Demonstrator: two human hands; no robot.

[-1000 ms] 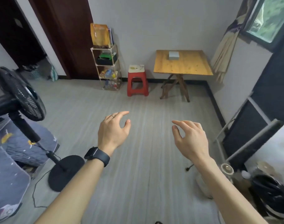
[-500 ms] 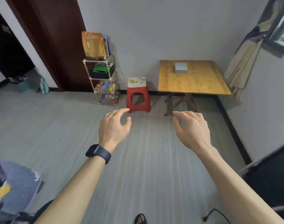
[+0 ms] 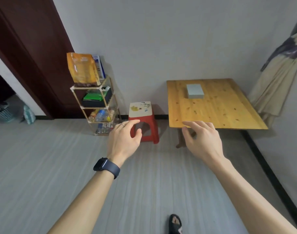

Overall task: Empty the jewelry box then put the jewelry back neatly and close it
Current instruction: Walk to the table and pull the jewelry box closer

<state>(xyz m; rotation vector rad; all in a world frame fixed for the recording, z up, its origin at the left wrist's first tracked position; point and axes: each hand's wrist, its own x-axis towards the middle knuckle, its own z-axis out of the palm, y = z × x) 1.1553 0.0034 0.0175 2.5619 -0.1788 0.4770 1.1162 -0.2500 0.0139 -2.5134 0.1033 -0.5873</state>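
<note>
Both are hovering empty with fingers loosely spread, left hand and right hand, well short of the closed jewelry box sitting on the wooden table. It's looking small, stiff and probably light, so I'm guessing you grab it by the side walls.

— Along the far wall?
— A red plastic stool with a pale printed seat, between a three-tier wire-frame shelf on its left and a pale-wood table on its right.
— On the shelf?
— An orange foil pouch on top (bottles lower down). Dark brown wooden door far left, beige curtain far right.
</note>
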